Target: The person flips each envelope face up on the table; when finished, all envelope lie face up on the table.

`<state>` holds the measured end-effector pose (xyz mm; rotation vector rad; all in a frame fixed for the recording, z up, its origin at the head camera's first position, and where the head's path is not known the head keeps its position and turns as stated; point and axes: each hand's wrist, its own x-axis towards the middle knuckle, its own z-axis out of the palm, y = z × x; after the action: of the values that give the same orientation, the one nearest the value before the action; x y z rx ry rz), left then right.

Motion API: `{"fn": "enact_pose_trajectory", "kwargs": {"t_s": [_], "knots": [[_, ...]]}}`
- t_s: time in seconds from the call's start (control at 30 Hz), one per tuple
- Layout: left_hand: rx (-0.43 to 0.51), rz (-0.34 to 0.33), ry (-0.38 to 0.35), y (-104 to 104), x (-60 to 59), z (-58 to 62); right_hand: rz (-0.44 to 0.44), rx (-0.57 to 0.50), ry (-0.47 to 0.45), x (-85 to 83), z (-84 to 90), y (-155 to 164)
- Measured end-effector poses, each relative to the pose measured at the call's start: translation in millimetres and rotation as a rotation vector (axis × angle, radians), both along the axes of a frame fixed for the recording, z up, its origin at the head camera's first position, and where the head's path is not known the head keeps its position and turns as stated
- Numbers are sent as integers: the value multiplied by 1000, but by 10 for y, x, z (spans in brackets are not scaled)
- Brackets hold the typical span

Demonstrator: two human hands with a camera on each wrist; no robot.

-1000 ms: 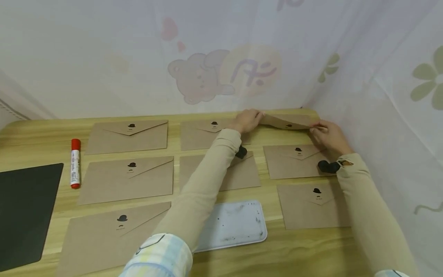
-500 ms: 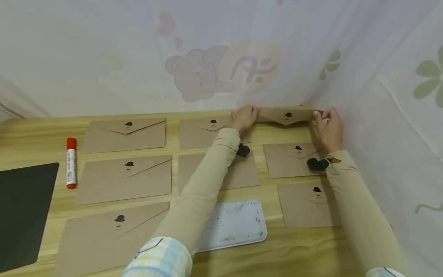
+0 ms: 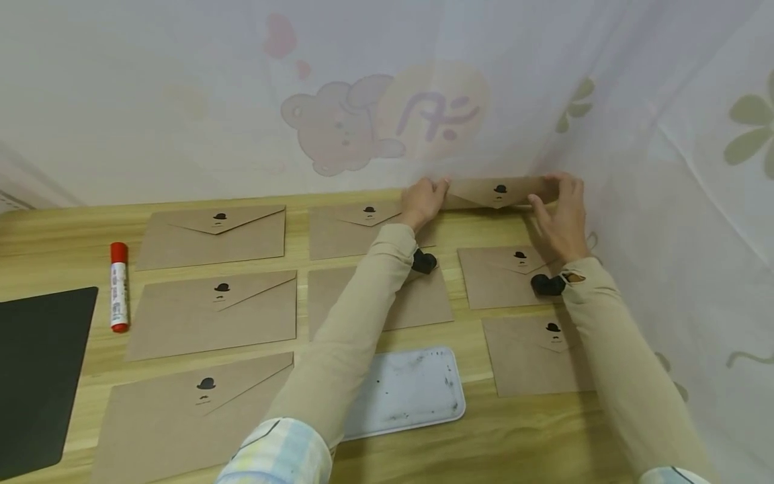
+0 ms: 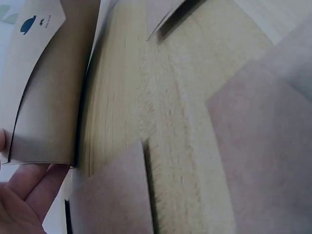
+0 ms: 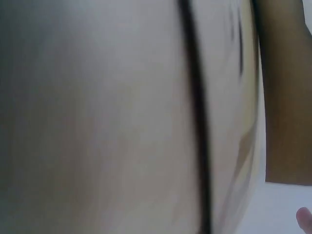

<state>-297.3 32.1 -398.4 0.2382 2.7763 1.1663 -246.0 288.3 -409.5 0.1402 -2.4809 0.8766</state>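
A brown kraft envelope [image 3: 498, 192] with a small black hat print is lifted on edge at the table's far right corner, against the curtain. My left hand [image 3: 425, 199] pinches its left end and my right hand [image 3: 559, 212] grips its right end. In the left wrist view the same envelope [image 4: 44, 97] stands upright beside the wood, my fingers [image 4: 29, 190] at its lower corner. The right wrist view is blurred; only a fingertip [image 5: 304, 217] shows.
Several more brown envelopes [image 3: 211, 314] lie in rows on the wooden table [image 3: 502, 444]. A red-capped glue stick [image 3: 118, 288] lies at left by a black mat [image 3: 36, 376]. A white tray [image 3: 406, 392] sits near the front. Patterned curtains [image 3: 665, 134] close the back and right.
Both hands have raised the far-right envelope from lying tilted on the table to standing on edge, slightly farther back toward the curtain. The other envelopes stayed put.
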Motion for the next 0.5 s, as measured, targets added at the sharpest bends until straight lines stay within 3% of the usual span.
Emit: {"fn": "enact_pose_trajectory", "kwargs": {"t_s": [0.2, 0.33, 0.4, 0.5], "knots": [[5, 63, 31, 40, -25, 7, 11, -15, 37, -24, 73, -32], [27, 92, 71, 89, -39, -1, 45, 70, 7, -19, 59, 27], [19, 88, 105, 108, -46, -5, 70, 123, -13, -11, 49, 60], [-29, 30, 169, 124, -46, 5, 85, 164, -34, -7, 40, 103]]}}
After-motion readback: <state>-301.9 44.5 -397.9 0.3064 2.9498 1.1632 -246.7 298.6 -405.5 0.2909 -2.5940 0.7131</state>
